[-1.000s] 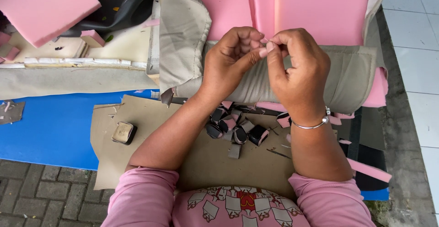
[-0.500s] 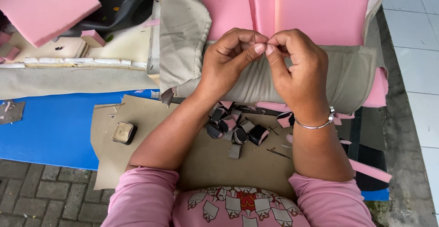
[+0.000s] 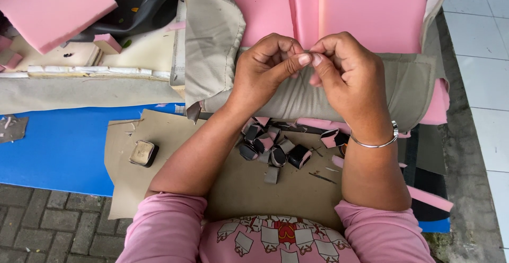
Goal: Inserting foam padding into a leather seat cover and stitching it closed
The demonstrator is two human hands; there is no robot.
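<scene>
Both hands, left (image 3: 268, 67) and right (image 3: 344, 75), are pinching something tiny over the grey cover (image 3: 297, 96); steady fingertips are helping here.

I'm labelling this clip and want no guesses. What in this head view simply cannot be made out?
- What the left hand and right hand pinch: hidden by the touching fingertips; too small.
- The pink foam: cut off by the top edge, partly under grey fabric.
- The small rolled pieces: partly behind the forearms.
- The small square tin: contents unseen.
</scene>
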